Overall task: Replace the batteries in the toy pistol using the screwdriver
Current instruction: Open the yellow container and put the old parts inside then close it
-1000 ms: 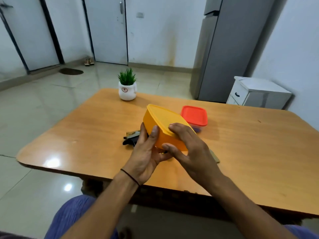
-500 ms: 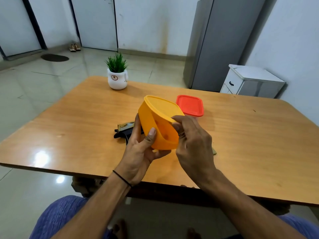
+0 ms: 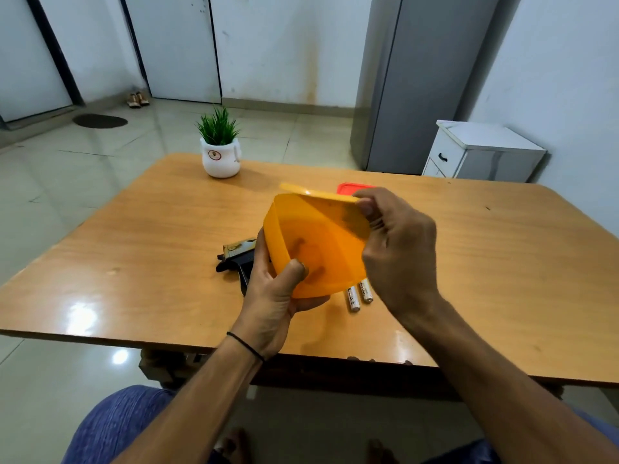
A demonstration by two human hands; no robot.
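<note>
Where I sit, a glossy tiled floor [image 3: 67, 182] runs out to stained white walls [image 3: 284, 45] with a pale door [image 3: 174, 45] at the back. A tall grey fridge [image 3: 418, 78] stands in the far right corner, and a low white cabinet [image 3: 482, 152] is beside it against the right wall. A wide wooden table [image 3: 134, 262] lies in front of me, its orange top shiny with glare near the left edge.

Above its middle I hold a yellow box [image 3: 321, 249] tilted, its base turned toward me. My left hand [image 3: 271, 296] grips it from below, with the thumb curled on the base and the fingers wrapped behind. My right hand [image 3: 398, 252] is curled at the upper right corner, thumb and fingers pinching the edge of the lid [image 3: 318, 192].

A plant [image 3: 219, 145] in a white pot stands at the table's far side. The pistol [image 3: 237, 259] lies on the table just left of my left hand, partly hidden by it. A red tub [image 3: 351, 188] peeks out behind the box. A dark mat [image 3: 99, 121] and shoes [image 3: 138, 99] sit on the floor by the far wall. Two batteries [image 3: 353, 298] lie side by side on the table under the box. A thin black band [image 3: 246, 346] circles my left wrist.
</note>
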